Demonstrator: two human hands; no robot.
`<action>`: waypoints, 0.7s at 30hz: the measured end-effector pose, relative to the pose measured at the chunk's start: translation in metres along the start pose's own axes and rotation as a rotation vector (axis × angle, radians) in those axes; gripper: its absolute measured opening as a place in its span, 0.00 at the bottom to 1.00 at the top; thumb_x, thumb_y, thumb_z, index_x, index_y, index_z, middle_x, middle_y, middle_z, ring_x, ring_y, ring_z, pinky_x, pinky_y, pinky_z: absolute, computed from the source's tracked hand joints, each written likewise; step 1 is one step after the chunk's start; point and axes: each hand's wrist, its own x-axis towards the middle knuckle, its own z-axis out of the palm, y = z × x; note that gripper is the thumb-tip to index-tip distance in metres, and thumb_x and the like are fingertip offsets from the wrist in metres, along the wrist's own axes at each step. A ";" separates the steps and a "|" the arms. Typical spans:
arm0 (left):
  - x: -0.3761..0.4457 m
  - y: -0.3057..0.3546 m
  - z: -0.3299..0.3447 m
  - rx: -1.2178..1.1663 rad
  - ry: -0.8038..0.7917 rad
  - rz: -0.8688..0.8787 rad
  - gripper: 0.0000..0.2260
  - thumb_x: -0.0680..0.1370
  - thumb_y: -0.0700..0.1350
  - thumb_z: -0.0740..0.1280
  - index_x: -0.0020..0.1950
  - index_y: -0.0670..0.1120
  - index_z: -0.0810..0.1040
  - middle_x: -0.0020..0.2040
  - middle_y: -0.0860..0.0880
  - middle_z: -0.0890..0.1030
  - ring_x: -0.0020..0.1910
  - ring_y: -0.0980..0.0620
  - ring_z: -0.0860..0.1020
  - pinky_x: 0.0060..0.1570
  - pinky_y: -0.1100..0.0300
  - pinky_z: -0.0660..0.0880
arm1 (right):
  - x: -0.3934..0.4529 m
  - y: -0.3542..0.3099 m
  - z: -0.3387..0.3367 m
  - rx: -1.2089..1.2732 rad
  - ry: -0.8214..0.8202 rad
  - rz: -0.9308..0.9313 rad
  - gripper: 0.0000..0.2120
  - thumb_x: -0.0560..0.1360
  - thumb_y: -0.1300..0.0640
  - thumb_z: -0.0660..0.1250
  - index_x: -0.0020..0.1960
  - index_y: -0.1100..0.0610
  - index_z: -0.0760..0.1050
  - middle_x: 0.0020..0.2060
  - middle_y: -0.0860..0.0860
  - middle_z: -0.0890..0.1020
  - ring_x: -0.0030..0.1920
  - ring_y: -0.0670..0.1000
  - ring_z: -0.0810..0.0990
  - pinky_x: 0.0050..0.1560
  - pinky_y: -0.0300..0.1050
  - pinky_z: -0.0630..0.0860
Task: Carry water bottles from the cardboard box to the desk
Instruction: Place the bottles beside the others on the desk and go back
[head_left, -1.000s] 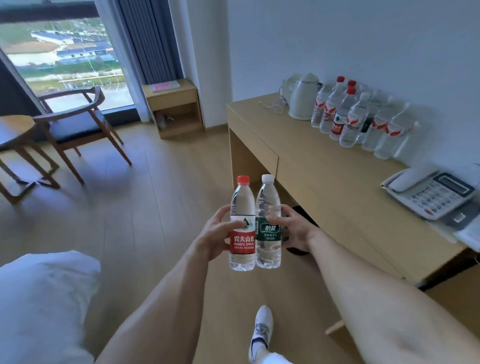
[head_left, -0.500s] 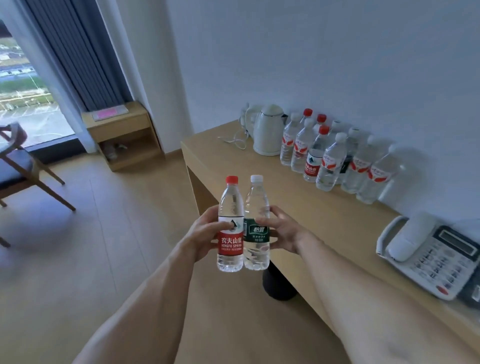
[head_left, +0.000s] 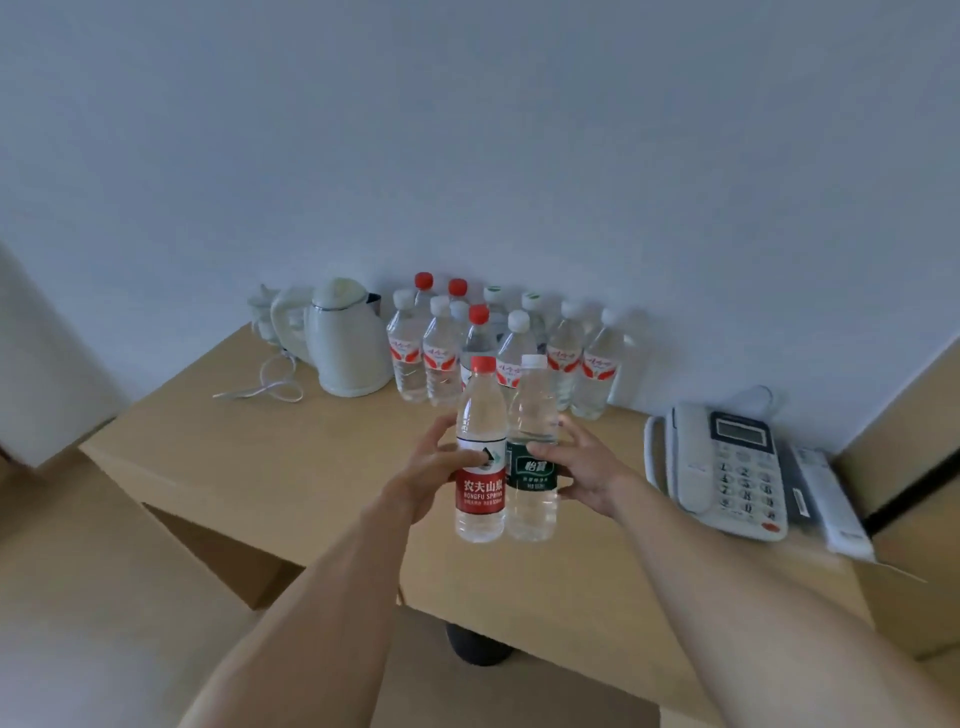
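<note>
The person is standing at the wooden worktop (head_left: 291, 467), holding two water bottles upright side by side above it, their sides touching. The left hand (head_left: 421, 480) is gripping the red-label bottle (head_left: 480, 457), thumb lying across the label and fingers (head_left: 441, 428) curling round its far side. The right hand (head_left: 584, 470) is gripping the green-label bottle (head_left: 534, 452) the same way, fingers clamping round it. At twelve o'clock from the pair, back against the wall, a cluster of bottles (head_left: 498, 353) is standing upright, some with red caps, some white. At ten o'clock a white kettle (head_left: 348, 348) is sitting just beside that cluster, its cord (head_left: 270, 387) lying loose to its left. At three o'clock a white telephone (head_left: 727, 467) is resting on the worktop.
</note>
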 end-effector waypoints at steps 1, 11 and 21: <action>0.011 0.005 0.001 0.025 -0.041 0.004 0.30 0.68 0.33 0.75 0.68 0.48 0.73 0.55 0.36 0.84 0.56 0.37 0.81 0.59 0.44 0.77 | 0.000 -0.003 -0.002 0.007 0.052 -0.013 0.23 0.70 0.58 0.78 0.58 0.41 0.74 0.54 0.49 0.84 0.56 0.52 0.81 0.55 0.56 0.76; 0.067 0.020 0.021 0.218 -0.307 0.036 0.36 0.68 0.23 0.72 0.73 0.46 0.70 0.58 0.39 0.83 0.61 0.41 0.80 0.66 0.39 0.73 | -0.010 0.007 -0.022 -0.100 0.295 -0.128 0.38 0.70 0.70 0.75 0.74 0.53 0.62 0.54 0.46 0.83 0.60 0.47 0.80 0.57 0.43 0.74; 0.076 0.021 0.034 0.429 -0.340 0.065 0.37 0.67 0.26 0.74 0.71 0.49 0.69 0.56 0.43 0.84 0.59 0.45 0.81 0.64 0.39 0.75 | -0.007 0.017 -0.034 -0.265 0.375 -0.141 0.36 0.68 0.72 0.77 0.61 0.44 0.62 0.51 0.38 0.79 0.52 0.35 0.78 0.43 0.29 0.75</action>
